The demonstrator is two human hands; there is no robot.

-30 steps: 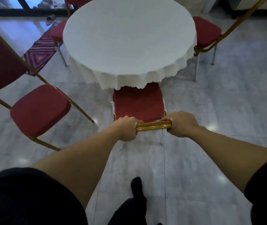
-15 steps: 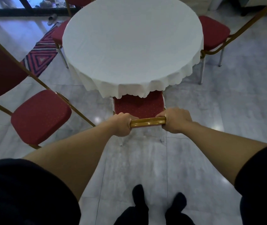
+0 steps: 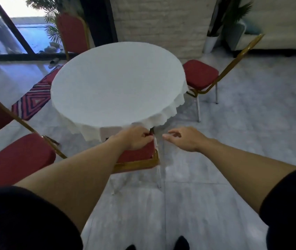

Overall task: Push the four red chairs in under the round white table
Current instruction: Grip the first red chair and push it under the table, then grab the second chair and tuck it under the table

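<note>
The round white table (image 3: 118, 83) wears a scalloped cloth. Right in front of me the near red chair (image 3: 138, 154), gold-framed, has its front tucked beneath the cloth's edge. My left hand (image 3: 136, 138) lies on its red padding, fingers curled over the far edge. To the right of that chair my right hand (image 3: 185, 138) hovers with spread fingers, touching nothing. A second red chair (image 3: 19, 159) stands apart from the table at the left. A third red chair (image 3: 200, 73) stands off the table's right side. The fourth red chair (image 3: 72, 31) is behind the table.
A striped red rug (image 3: 33, 100) lies on the grey tiled floor left of the table. Glass doors and slippers are at the back left. A white plant pot (image 3: 210, 42) and a pale sofa (image 3: 287, 33) stand at the back right.
Both hands have left the gold top rail. The left hand now rests on the chair's red padding, the right hand has come free and opened. The view has tilted up.
</note>
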